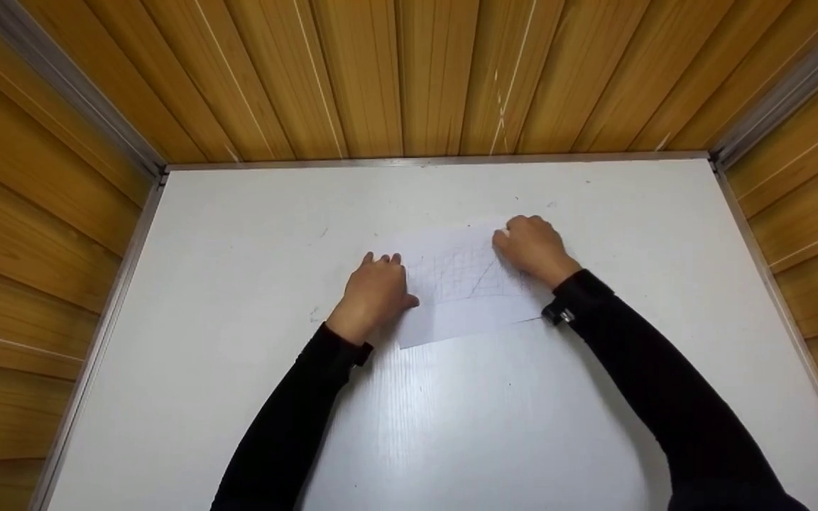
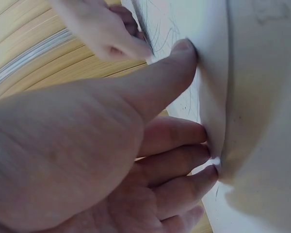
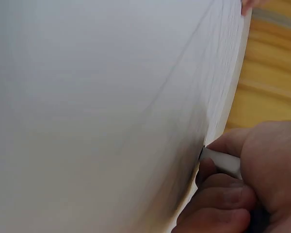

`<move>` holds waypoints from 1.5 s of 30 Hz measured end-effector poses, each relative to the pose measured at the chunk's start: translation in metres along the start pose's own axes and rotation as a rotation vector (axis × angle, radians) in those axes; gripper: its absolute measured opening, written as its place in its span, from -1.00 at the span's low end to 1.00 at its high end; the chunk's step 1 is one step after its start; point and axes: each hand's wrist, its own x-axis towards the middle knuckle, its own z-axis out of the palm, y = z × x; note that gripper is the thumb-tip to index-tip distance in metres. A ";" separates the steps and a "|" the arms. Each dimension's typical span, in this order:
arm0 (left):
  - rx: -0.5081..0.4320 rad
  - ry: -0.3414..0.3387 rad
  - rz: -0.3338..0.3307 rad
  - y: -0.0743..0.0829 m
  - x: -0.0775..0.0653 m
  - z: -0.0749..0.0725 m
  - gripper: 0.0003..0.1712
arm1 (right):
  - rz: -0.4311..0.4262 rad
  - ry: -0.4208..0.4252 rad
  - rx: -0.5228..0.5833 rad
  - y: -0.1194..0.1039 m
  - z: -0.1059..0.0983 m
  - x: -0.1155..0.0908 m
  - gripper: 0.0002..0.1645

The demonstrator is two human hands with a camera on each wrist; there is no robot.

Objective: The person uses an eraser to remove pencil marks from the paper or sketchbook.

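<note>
A white sheet of paper point(image 1: 476, 316) with a pencil-drawn grid and a slanted line lies on the white table, slightly rotated. My left hand point(image 1: 378, 289) rests on its left edge, thumb and fingertips pressing down, as the left wrist view shows. At the sheet's upper right is my right hand point(image 1: 533, 245), its fingers curled. Seen from the right wrist, it pinches a small white block point(image 3: 225, 164), which looks like an eraser, with its tip at the paper. The palm and fingers hide most of that block.
The white table point(image 1: 238, 234) carries small dark marks. Wood-patterned panels point(image 1: 437, 85) stand behind and on both sides, with metal strips point(image 1: 437, 162) along the edges. Black sleeves cover both arms, and a dark wrist strap point(image 1: 565, 301) sits on the right wrist.
</note>
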 end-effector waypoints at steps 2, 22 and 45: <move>0.002 -0.001 0.006 0.000 -0.001 -0.001 -0.14 | 0.041 -0.006 0.000 0.015 -0.008 -0.002 -0.26; 0.007 0.065 0.012 0.008 -0.002 0.001 -0.36 | -0.074 -0.050 0.016 -0.050 0.018 -0.011 -0.41; 0.058 0.027 -0.004 0.009 -0.008 0.009 -0.20 | -0.091 -0.077 -0.018 -0.049 0.036 -0.003 -0.41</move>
